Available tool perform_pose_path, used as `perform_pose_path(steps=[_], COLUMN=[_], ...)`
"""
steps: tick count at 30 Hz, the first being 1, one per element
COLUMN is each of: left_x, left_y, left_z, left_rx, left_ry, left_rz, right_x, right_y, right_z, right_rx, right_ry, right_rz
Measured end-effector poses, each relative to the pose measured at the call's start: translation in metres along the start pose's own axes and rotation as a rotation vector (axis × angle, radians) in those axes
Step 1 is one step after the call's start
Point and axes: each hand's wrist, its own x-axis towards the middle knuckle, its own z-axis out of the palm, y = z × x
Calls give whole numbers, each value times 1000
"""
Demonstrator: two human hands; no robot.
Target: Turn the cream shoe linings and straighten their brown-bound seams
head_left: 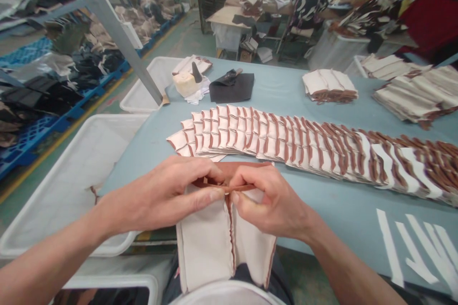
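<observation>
A stitched leather piece (205, 243), cream on the side facing me and brown at its top, hangs over the near table edge onto my lap. A ragged brown-edged seam runs down its middle. My left hand (193, 186) pinches the folded brown top edge just left of this seam. On the seam's other side, my right hand (266, 195) grips the same edge between thumb and bent fingers. Both thumbs nearly meet at the seam. The fingertips behind the fold are partly hidden.
A long overlapping row of similar cream and brown pieces (286, 138) crosses the blue-grey table (343, 228). White strips (417, 248) lie at right. Farther back are a black cloth (232, 86), a tape roll (186, 84) and stacked pieces (329, 83). White bins (89, 152) stand left.
</observation>
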Motion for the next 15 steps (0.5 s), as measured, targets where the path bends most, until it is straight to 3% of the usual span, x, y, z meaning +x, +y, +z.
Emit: perform_pose_path(steps=[2, 4, 7, 10, 15], left_x=[2, 3, 5, 6, 9], left_y=[-4, -12, -31, -46, -43], left_z=[-2, 4, 23, 37, 31], left_rx=[67, 231, 469, 491, 374], left_ry=[-50, -24, 159, 313, 223], left_rz=[32, 117, 280, 359, 351], right_x=[-1, -1, -1, -2, -2], right_y=[-1, 1, 6, 13, 15], right_z=[1, 1, 1, 4, 2], right_rx=[-35, -32, 43, 89, 8], right_ry=[28, 42, 40, 20, 20], right_rz=[-45, -64, -25, 45, -25])
